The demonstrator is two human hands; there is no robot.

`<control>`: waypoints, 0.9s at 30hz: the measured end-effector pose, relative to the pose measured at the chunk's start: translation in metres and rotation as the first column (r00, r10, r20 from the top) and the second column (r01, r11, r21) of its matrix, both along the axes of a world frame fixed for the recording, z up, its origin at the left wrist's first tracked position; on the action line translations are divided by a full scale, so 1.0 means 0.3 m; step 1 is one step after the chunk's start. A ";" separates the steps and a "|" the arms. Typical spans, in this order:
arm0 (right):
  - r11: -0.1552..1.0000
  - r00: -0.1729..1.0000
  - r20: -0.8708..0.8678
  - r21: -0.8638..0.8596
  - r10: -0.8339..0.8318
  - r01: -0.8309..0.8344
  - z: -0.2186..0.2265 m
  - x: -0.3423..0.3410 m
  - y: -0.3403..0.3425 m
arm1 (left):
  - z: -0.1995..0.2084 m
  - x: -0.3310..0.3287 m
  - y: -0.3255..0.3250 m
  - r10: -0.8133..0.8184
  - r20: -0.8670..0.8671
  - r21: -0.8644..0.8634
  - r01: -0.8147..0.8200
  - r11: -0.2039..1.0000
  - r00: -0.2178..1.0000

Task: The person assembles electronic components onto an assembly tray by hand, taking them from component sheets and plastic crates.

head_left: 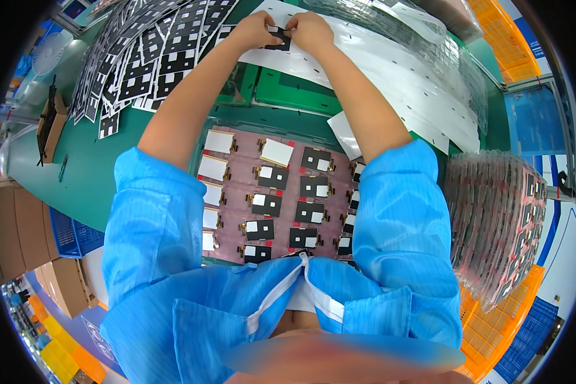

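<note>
At the far middle of the table, my left hand [256, 31] and my right hand [309, 32] are close together over a small black sticker [278, 40] with a pale cut-out. Fingers and thumbs of both hands pinch its opposite sides, partly covering it. It lies at or just above a white sheet [377, 77]. Nearer me is a pink tray [233, 160] with rows of small flat panels that have short ribbon connectors. Some, such as one white panel [276, 152], have a plain face; others, such as one black panel [267, 205], show white square openings.
Overlapping strips of black stickers [173, 57] cover the table's far left. Stacked clear trays [493, 217] stand at the right, beside an orange crate [502, 326]. A small cardboard box [52, 128] sits on the green table [89, 185] at the left. Clear plastic [454, 70] lies far right.
</note>
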State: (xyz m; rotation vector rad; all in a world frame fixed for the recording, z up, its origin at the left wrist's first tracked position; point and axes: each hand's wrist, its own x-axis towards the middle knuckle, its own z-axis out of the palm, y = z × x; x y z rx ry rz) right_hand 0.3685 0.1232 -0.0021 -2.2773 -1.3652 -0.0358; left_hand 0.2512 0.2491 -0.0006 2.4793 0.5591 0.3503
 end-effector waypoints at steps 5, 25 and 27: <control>0.832 0.999 -0.019 0.552 -0.046 0.049 0.003 -0.028 -0.070 | 0.027 0.014 -0.035 0.062 -0.078 0.001 -0.062 0.998 0.995; 0.977 0.680 -0.707 0.204 0.193 -0.065 0.110 -0.430 -0.707 | 0.063 -0.650 -0.445 -0.378 0.092 0.004 0.379 0.925 0.921; 0.974 0.690 -0.695 0.218 0.202 -0.065 0.112 -0.465 -0.702 | 0.051 -0.652 -0.464 -0.379 0.075 0.041 0.376 0.926 0.923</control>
